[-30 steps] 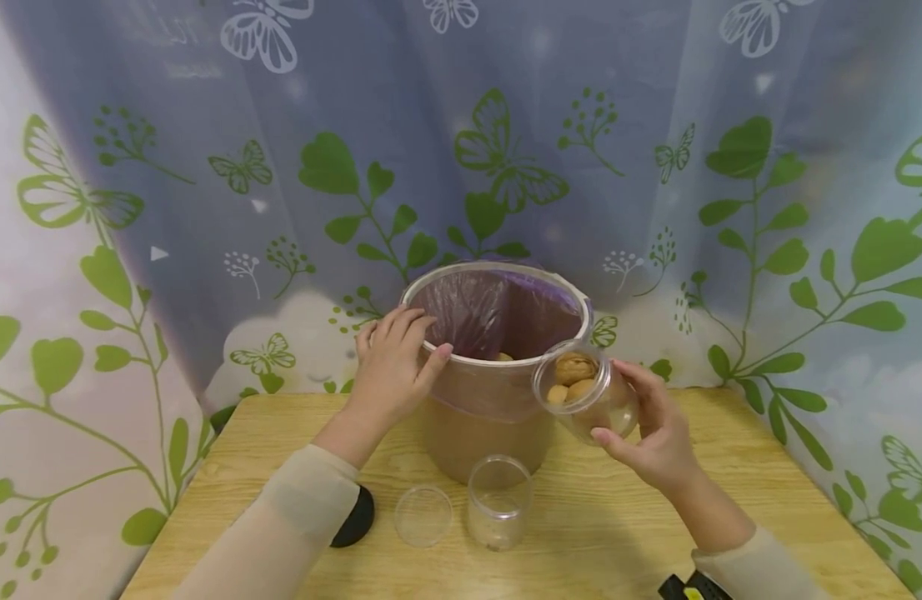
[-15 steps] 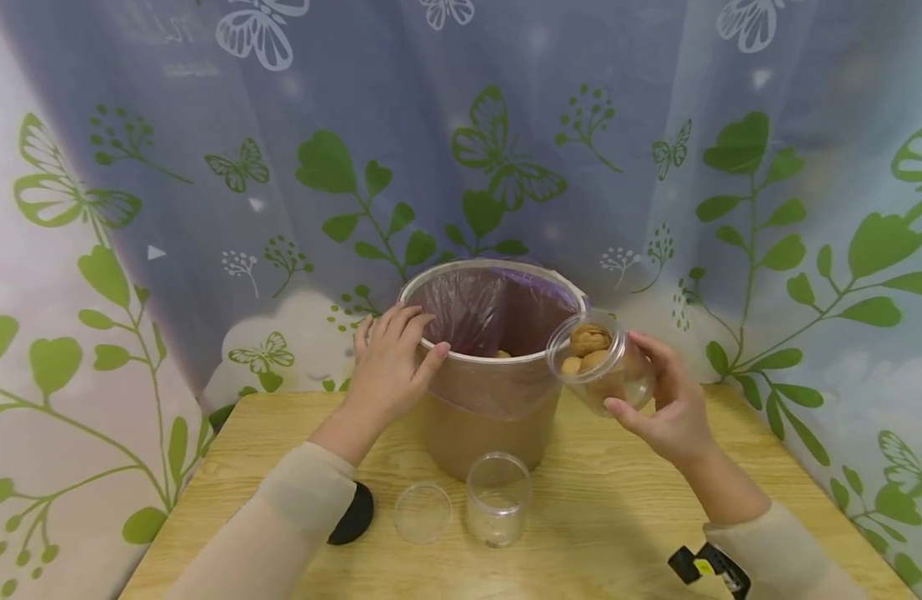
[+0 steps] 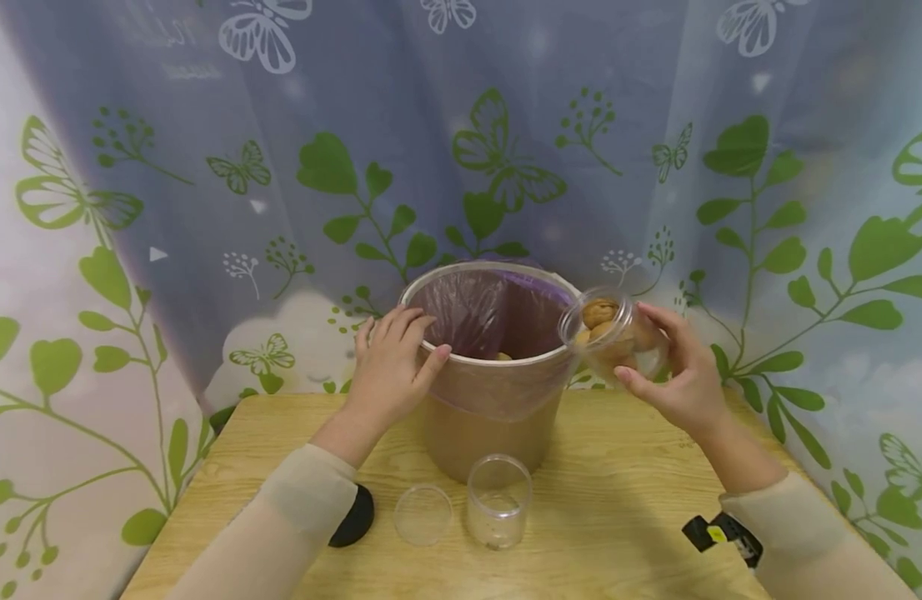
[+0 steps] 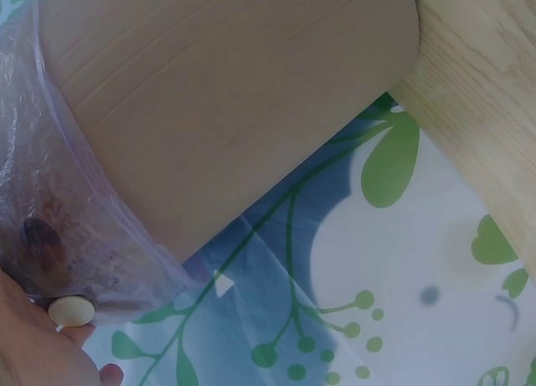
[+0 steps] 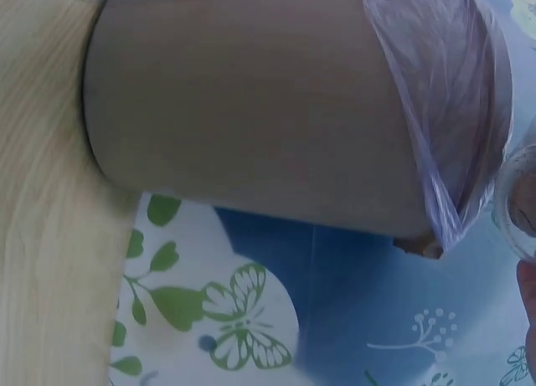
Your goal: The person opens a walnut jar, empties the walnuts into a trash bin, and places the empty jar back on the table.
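Note:
A brown trash bin (image 3: 479, 442) with a white rim and a purple plastic liner (image 3: 468, 312) stands on the wooden table. At the rim's near left, my left hand (image 3: 389, 358) grips the edge, fingers bent over it and thumb at the front. My right hand (image 3: 682, 367) holds a clear plastic jar (image 3: 644, 358) at the bin's right edge, its mouth tilted toward the bin. Inside the jar are a walnut (image 3: 600, 313) and smoother tan, nut-like pieces. Only a slice of the jar (image 5: 512, 227) enters the right wrist view. A small pale piece (image 3: 503, 357) shows inside the bin.
An open clear jar (image 3: 498, 508) stands in front of the bin, beside a clear round lid (image 3: 423, 515). A black round object (image 3: 354, 517) is partly hidden by the left sleeve. Behind the table (image 3: 603, 533) hangs a patterned curtain (image 3: 401, 100).
My right hand has raised the jar and moved it to the right, away from the bin's front. The pieces stay in the jar. My left hand keeps its place on the rim.

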The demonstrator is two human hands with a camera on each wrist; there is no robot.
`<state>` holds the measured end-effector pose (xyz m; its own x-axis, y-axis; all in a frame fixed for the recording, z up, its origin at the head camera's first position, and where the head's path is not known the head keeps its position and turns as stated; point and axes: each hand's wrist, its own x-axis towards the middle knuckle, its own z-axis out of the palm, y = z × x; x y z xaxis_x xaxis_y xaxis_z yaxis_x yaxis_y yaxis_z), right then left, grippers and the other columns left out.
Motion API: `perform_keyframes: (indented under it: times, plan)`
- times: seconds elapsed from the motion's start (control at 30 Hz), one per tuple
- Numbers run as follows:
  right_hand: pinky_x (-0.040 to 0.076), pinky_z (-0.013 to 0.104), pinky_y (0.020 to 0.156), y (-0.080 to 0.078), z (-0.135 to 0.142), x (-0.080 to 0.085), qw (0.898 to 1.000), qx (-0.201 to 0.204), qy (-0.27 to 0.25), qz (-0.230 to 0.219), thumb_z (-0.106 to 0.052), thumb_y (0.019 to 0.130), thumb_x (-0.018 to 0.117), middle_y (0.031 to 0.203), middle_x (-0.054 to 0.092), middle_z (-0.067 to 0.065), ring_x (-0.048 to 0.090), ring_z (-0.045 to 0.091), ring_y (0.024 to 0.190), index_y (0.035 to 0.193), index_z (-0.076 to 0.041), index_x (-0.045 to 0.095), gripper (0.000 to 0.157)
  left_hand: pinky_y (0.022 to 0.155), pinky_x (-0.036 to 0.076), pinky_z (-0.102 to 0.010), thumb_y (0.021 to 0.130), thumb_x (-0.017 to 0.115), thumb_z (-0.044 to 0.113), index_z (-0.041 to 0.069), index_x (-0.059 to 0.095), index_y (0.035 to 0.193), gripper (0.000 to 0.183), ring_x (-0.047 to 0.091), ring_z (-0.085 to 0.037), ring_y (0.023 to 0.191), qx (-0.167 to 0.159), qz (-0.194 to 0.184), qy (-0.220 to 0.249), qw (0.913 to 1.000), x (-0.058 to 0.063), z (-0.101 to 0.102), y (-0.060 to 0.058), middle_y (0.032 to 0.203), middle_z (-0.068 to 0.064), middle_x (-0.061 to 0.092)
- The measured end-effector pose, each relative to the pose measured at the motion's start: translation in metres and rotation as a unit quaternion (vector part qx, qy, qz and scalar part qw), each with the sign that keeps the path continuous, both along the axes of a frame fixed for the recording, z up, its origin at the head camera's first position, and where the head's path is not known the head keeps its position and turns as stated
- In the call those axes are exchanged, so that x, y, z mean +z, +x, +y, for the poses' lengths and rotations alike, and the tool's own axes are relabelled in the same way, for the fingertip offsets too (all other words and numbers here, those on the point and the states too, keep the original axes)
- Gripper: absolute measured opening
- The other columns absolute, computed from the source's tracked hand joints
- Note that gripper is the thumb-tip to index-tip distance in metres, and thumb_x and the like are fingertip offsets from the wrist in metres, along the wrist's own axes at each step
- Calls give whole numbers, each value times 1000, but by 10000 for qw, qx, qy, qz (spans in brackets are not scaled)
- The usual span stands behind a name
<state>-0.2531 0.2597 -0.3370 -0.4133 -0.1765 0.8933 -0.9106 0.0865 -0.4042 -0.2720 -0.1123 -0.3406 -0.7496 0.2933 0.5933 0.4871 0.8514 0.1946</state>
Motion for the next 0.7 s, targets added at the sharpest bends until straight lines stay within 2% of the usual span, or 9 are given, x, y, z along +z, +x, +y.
perform_keyframes:
  times: [0.13,0.37,0.43,0.57,0.7]
  plan:
    - [44,20,100,-7,6,8,9992,-259,293,45,-10,77,87,136,56,4,55,14,122,132,21,46,75,115,13,-63,99,14,72,12,54,141,84,34,-30,142,26,3,-2,10000,0,1,1,148,-8,47]
    - [43,18,100,-17,16,17,9961,-602,626,176,-24,81,85,136,55,0,54,11,122,132,17,48,76,114,13,-63,99,16,72,13,54,141,81,34,-29,142,-9,121,29,9999,0,2,-1,147,-7,48]
    - [43,17,98,-18,17,19,9955,-669,644,212,-16,79,85,135,55,0,54,10,122,132,18,48,73,114,14,-63,99,16,72,13,54,141,81,34,-29,142,-10,137,41,9999,-1,2,-1,147,-7,48]
    - [43,18,100,-16,15,24,9943,-738,737,216,0,75,83,134,55,1,54,10,122,131,19,48,69,114,13,-63,99,15,72,14,54,141,82,34,-29,142,21,158,69,9998,-2,1,-1,147,-7,48]
    - [41,19,103,-7,7,37,9929,-767,854,311,-12,81,83,132,57,4,54,9,121,130,19,50,67,114,13,-63,99,15,72,13,54,140,82,34,-29,142,25,181,85,9998,-3,1,-2,147,-7,48]
